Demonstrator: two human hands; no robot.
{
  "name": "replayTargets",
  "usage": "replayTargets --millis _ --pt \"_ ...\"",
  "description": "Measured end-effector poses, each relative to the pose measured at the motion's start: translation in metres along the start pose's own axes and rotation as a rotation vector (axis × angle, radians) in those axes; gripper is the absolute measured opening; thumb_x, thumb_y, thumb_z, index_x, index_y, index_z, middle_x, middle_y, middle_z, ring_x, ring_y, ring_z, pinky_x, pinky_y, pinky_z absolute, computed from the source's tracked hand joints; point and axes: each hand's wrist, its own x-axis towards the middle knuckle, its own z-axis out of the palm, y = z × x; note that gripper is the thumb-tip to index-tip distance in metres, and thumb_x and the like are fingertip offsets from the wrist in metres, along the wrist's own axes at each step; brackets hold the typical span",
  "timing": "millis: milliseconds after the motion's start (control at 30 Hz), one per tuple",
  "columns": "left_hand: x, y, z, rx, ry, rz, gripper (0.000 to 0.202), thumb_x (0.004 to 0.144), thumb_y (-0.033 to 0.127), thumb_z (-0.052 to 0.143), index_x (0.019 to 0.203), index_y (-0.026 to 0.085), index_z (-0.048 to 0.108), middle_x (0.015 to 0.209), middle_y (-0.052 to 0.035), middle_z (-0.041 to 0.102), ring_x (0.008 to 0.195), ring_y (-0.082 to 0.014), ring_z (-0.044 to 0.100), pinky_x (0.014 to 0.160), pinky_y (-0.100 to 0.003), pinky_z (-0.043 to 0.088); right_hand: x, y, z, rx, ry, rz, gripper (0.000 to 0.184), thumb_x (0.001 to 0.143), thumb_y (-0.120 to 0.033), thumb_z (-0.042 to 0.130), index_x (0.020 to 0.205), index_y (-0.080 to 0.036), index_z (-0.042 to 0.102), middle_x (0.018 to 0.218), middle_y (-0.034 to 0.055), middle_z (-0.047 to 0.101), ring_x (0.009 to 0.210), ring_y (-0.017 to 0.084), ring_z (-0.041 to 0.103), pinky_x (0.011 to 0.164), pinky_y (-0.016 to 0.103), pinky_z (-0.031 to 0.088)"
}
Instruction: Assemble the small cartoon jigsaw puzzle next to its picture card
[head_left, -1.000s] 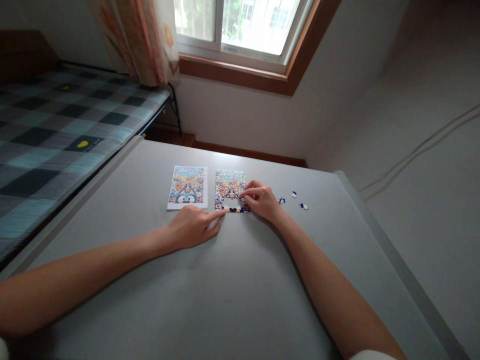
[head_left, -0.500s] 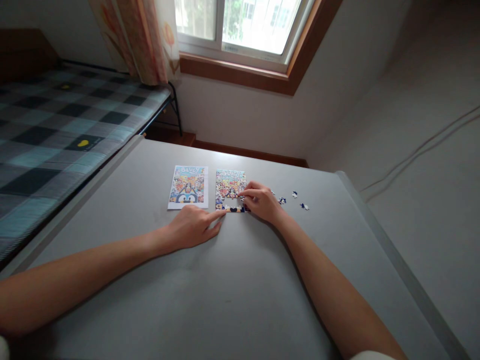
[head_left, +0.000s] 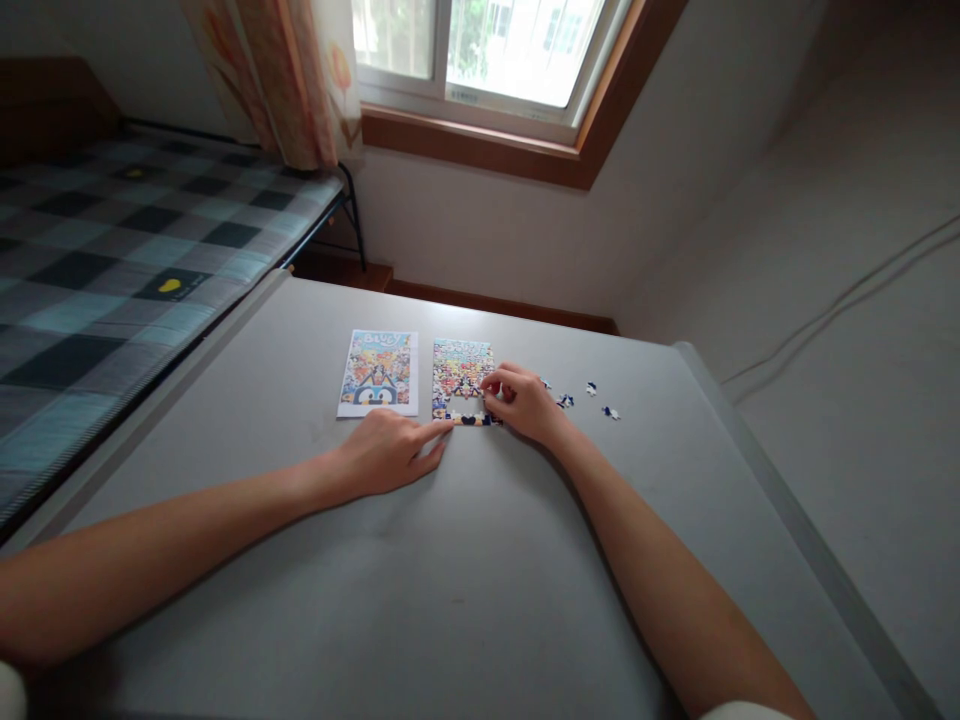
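Note:
A jigsaw puzzle (head_left: pixel 463 362) lies flat on the grey table, with a gap in its lower middle. My left hand (head_left: pixel 386 450) rests on the table with its index finger stretched out to the puzzle's lower left edge. At the gap's right side, my right hand (head_left: pixel 527 403) has thumb and fingers pinched together over the puzzle. Whatever is between those fingertips is too small to make out. Several loose puzzle pieces (head_left: pixel 611 412) lie to the right of that hand. Left of the puzzle is a printed picture sheet (head_left: pixel 377 372) bearing the word Bluey.
The grey table (head_left: pixel 450 590) reaches toward the wall under a window (head_left: pixel 510 50). A bed with a checked mattress (head_left: pixel 150 240) stands along the left side, and a patterned curtain (head_left: pixel 289 80) hangs above its end. A cable (head_left: pixel 840 298) runs along the right wall.
My right hand's fingers have shifted very slightly at the gap's right edge. My left hand stays in place, and the whole view has moved a touch.

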Motion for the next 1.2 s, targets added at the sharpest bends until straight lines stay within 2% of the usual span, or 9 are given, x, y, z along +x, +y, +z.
replayTargets --millis 400,733,1200 --pt "0.0 0.0001 0.0017 0.003 0.001 -0.003 0.033 0.09 0.036 0.05 0.119 0.027 0.063 0.056 0.0012 0.065 0.047 -0.0152 0.059 0.05 -0.024 0.036 0.0006 -0.0009 -0.0021 -0.035 0.071 0.175 0.017 0.075 -0.017 0.054 0.081 -0.017 0.07 0.056 -0.0024 0.055 0.051 0.01 0.045 0.057 0.023 0.036" --pt "0.0005 0.0008 -0.0005 -0.007 0.002 -0.004 0.032 0.089 0.035 0.051 0.118 0.027 0.064 0.055 0.0013 0.065 0.046 -0.0143 0.057 0.05 -0.023 0.037 0.0 0.0005 -0.0002 -0.068 0.037 0.161 0.021 0.075 -0.017 0.052 0.078 -0.018 0.072 0.061 0.0004 0.065 0.052 0.01 0.049 0.057 0.023 0.035" --pt "0.0009 0.0009 -0.0017 -0.028 -0.001 -0.004 0.033 0.09 0.035 0.05 0.119 0.025 0.064 0.056 0.0001 0.065 0.047 -0.0136 0.057 0.05 -0.023 0.039 0.0006 0.001 -0.0008 -0.064 0.037 0.12 0.021 0.074 -0.013 0.052 0.074 -0.018 0.073 0.064 0.0013 0.069 0.054 0.011 0.053 0.059 0.022 0.038"
